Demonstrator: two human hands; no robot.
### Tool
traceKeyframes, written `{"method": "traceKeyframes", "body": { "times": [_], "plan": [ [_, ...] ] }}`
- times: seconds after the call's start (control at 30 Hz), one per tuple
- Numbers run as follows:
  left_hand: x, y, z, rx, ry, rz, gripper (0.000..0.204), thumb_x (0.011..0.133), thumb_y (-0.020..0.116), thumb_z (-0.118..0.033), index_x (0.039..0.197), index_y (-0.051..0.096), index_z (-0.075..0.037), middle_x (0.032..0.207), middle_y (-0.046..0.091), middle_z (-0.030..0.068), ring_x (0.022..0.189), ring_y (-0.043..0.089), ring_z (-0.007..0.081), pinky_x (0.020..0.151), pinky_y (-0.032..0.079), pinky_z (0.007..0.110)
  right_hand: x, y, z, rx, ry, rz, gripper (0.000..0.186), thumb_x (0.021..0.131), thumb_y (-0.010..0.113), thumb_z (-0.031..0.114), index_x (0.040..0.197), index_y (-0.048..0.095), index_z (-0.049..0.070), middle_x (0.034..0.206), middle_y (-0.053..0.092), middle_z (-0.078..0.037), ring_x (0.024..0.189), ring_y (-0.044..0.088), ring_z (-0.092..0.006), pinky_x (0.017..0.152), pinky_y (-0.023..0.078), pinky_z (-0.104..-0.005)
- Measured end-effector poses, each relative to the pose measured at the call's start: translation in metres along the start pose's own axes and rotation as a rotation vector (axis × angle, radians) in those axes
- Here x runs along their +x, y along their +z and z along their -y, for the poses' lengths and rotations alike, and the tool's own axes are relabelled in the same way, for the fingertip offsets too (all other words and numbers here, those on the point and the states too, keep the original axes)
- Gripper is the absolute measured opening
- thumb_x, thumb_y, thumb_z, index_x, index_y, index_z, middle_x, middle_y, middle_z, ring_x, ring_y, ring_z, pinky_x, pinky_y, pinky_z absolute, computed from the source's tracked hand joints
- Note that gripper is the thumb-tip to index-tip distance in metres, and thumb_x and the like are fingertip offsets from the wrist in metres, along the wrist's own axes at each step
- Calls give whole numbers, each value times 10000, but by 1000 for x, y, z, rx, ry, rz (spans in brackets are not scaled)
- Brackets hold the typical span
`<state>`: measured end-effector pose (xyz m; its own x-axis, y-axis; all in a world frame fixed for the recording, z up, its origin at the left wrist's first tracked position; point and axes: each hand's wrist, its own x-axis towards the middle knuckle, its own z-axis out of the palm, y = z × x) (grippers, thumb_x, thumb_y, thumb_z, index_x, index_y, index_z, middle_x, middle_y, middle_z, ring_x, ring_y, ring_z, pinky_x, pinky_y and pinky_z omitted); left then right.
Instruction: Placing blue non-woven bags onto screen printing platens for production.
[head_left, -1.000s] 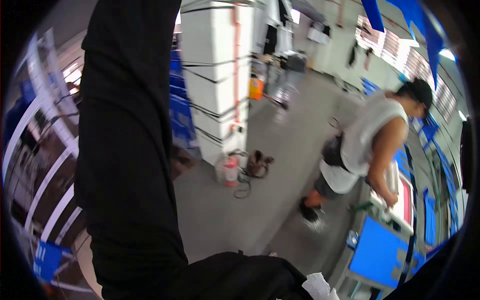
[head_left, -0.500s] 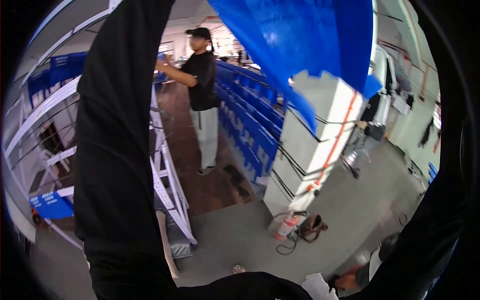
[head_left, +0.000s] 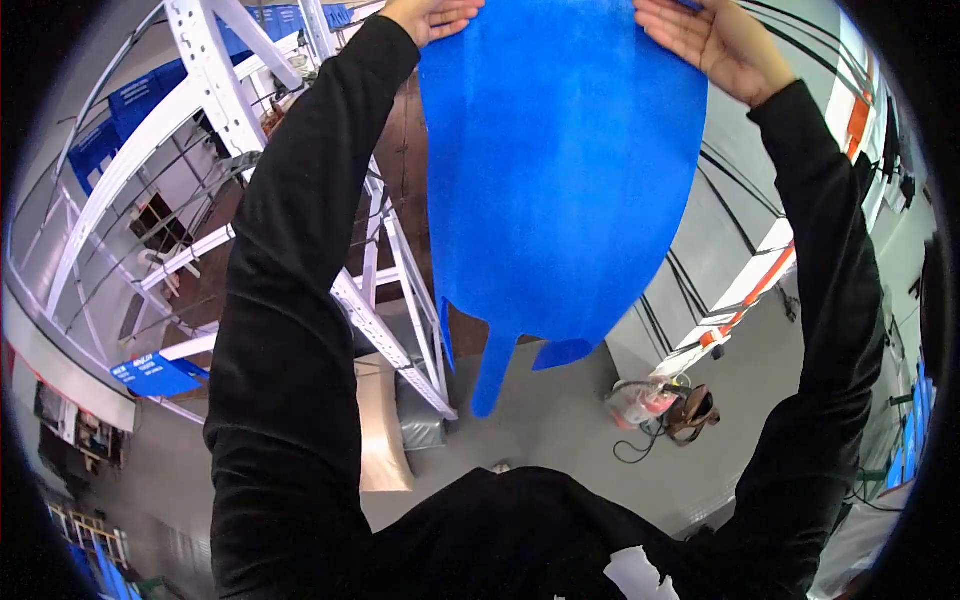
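Note:
A large blue sheet point(head_left: 560, 170) hangs in front of me, slightly curved, its upper end cut off by the picture's top. A narrow tongue sticks down from its lower edge, with a folded flap beside it. At the sheet's upper left edge is my left hand point(head_left: 432, 20), fingers stretched along it. My right hand point(head_left: 715, 48) is at the upper right edge, palm toward me and fingers long against the sheet. Both hands hold the sheet raised between them; the picture's top edge hides part of each grip.
White perforated metal racking point(head_left: 215, 90) stands on the left, with blue panels point(head_left: 150, 90) behind it. A cream roll point(head_left: 382, 425) rests by the rack's foot. To the right rises a pillar with cables; a red fire extinguisher point(head_left: 640, 405) and a brown bag point(head_left: 692, 415) sit at its base.
The blue sheet has come from the upper right to the middle before me. Both hands now show at its edges. The person in the aisle is no longer visible.

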<state>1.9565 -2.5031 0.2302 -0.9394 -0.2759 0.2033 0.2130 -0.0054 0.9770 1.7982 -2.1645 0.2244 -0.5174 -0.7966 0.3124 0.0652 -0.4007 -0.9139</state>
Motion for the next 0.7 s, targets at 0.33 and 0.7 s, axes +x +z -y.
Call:
{"method": "traceKeyframes", "body": {
  "times": [0.33,0.7],
  "plan": [
    [29,36,101,295,11,-232,165,765,673,-197,732,565,-77,771,629,70,757,624,184,684,528,359,-92,26,-133,273,203,162,482,1006,358,314,1258,432,-90,1214,574,-209,1001,639,-288,865,537,-365],
    [73,-5,127,518,-218,211,94,808,621,-164,788,625,-72,735,659,14,643,635,100,597,523,272,145,-39,-208,-770,-686,260,409,929,564,269,1295,511,94,1269,549,-129,1164,498,-231,945,427,-350]
  ]
}}
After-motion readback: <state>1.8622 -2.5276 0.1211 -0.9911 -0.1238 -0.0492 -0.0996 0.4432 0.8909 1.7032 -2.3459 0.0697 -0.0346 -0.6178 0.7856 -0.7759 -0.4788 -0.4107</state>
